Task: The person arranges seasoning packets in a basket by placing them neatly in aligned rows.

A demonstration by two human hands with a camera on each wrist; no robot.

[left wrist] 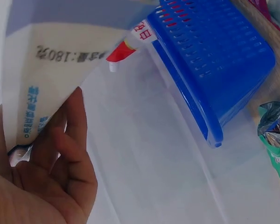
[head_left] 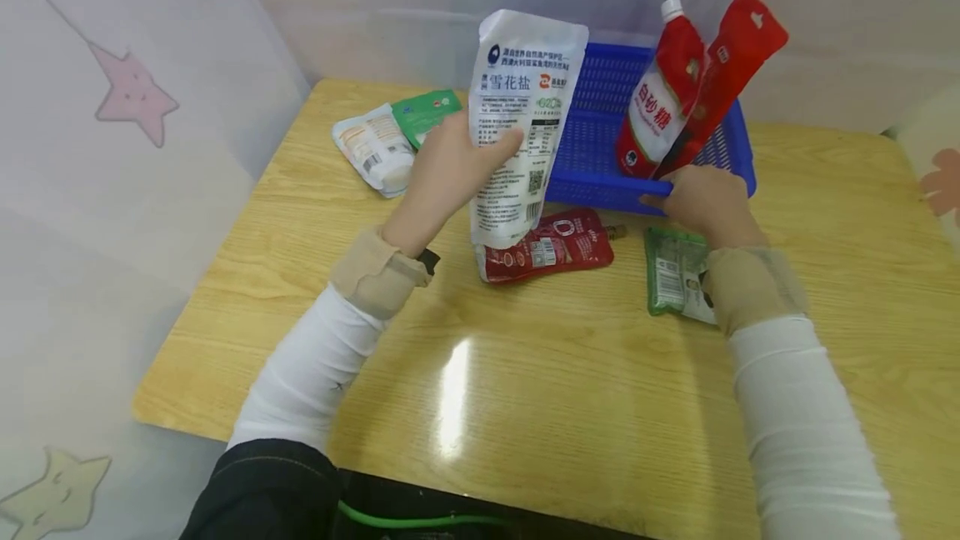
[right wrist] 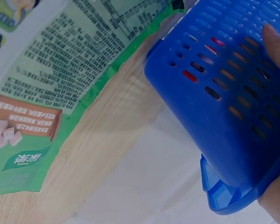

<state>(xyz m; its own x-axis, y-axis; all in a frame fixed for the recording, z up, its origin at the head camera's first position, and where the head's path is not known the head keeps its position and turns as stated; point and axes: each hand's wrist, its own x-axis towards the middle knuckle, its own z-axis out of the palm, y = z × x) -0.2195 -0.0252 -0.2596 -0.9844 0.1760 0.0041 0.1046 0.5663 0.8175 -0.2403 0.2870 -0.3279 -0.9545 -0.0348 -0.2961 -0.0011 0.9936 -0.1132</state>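
My left hand (head_left: 450, 161) holds up a white snowflake salt pouch (head_left: 517, 107), thumb across its printed face. In the left wrist view, the fingers (left wrist: 77, 154) curl behind the pouch's edge. The blue plastic basket (head_left: 600, 192) stands at the back of the table, and my right hand (head_left: 705, 202) grips its front rim near the right corner. In the basket, a red-and-white sugar pouch (head_left: 656, 107) with a white cap leans upright against a tall red packet (head_left: 746, 36). The right wrist view shows the basket's slotted wall (right wrist: 196, 112) close to the thumb.
A red spouted pouch (head_left: 577, 248) lies before the basket, partly behind the salt pouch. Near my right wrist lies a green packet (head_left: 671, 273). A white pouch (head_left: 378, 148) and a green packet (head_left: 427, 115) overlap at the back left of the wooden table (head_left: 540, 390).
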